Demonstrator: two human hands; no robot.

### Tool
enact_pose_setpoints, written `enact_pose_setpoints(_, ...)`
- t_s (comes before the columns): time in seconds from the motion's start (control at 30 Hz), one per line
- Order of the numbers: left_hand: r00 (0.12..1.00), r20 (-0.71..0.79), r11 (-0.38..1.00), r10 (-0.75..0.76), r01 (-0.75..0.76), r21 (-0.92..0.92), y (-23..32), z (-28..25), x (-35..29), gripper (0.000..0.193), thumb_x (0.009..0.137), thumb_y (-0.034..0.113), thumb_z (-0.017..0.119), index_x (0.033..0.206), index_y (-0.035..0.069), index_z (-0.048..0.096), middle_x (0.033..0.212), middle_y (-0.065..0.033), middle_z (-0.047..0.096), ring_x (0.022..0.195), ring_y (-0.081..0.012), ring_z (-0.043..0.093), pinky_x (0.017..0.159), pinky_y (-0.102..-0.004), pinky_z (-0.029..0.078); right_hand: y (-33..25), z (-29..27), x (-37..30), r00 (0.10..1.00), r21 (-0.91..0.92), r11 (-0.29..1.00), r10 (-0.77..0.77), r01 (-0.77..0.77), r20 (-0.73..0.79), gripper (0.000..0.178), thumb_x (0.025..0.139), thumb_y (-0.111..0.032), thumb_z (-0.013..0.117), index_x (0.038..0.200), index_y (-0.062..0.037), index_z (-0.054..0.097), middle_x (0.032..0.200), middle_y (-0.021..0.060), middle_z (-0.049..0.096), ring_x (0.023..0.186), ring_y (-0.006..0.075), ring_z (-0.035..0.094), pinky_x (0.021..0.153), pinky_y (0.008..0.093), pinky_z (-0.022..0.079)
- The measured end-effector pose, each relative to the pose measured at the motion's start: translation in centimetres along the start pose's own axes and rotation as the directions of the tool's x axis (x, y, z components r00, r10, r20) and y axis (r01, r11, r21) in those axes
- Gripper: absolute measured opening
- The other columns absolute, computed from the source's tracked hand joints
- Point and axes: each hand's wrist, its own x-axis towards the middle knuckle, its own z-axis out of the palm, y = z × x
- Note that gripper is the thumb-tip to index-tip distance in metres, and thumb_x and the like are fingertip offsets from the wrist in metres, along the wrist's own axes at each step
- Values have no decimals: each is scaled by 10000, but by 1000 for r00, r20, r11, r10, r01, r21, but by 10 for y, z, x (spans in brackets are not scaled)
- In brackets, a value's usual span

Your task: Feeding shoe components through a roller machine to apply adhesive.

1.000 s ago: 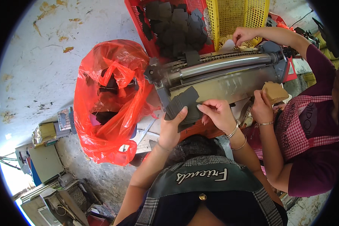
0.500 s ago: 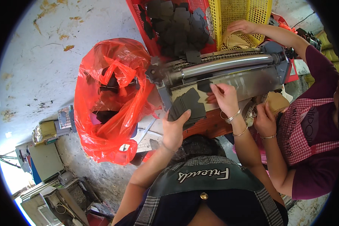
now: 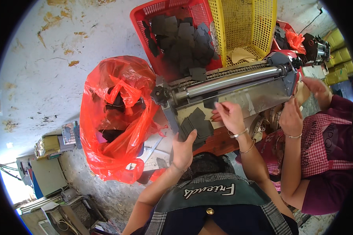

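Note:
My left hand (image 3: 183, 149) is closed around a fanned stack of flat dark grey pieces (image 3: 197, 124), thumb on top. They look like cut leather or card; the material is hard to tell. My right hand (image 3: 230, 116), bangles at its wrist, has its fingertips on one dark grey piece (image 3: 211, 102). That piece lies at the metal feed plate (image 3: 245, 99) of a roller machine, below its shiny roller (image 3: 235, 81). Part of the right hand's grip is hidden behind its fingers.
Behind the machine stand a red basket (image 3: 139, 24) of dark pieces and a yellow basket (image 3: 219, 29) holding tan pieces (image 3: 242, 55). A red plastic bag (image 3: 117, 156) bulges at the left. On the right, a co-worker's hands (image 3: 292, 117) hold tan pieces close to the machine's end.
The whole view has shifted slightly. My right hand and its dark piece stay at the feed plate. The co-worker's far hand has left the yellow basket and come down to the right.

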Motion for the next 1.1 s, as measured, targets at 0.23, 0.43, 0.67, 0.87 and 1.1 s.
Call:
enact_pose_setpoints(0.23,997,17,997,73,-73,-9,0,-8,6,280,886,26,598,1151,-56,558,1090,-67,627,978,-137,583,887,-264,451,-23,3,-26,951,93,989,86,-118,298,208,910,-99,569,849,89,631,691,96,647,591,139,661,499,231,523)
enact_pose_setpoints(0.43,997,33,997,63,-64,33,2,-5,7,274,890,17,584,1152,-57,557,1087,-70,627,963,-131,585,870,-262,462,-32,7,-25,929,196,951,164,-238,330,210,926,-105,567,919,97,623,734,125,646,596,190,675,488,245,544)
enact_pose_setpoints(0.67,998,53,1000,23,-22,-18,2,-9,1,286,870,-17,583,1152,-61,565,1070,-82,642,946,-147,613,860,-276,486,-15,-2,-26,949,147,953,229,-263,217,211,906,-90,557,915,110,621,729,127,650,600,195,681,484,257,544)
enact_pose_setpoints(0.87,997,60,996,42,-38,-75,8,-1,3,306,850,-26,609,1151,-60,567,1067,-88,643,935,-157,622,854,-282,500,-4,7,-3,997,179,983,41,-29,-68,278,910,-217,607,873,55,648,692,90,662,561,158,656,512,245,510)
enact_pose_setpoints(1.1,998,40,999,41,-40,-17,11,2,5,317,837,-18,645,1144,-53,574,1069,-85,644,937,-151,621,856,-275,498,-11,-3,0,957,103,953,275,-284,94,260,884,-193,658,812,52,617,677,97,646,527,143,634,506,258,532)
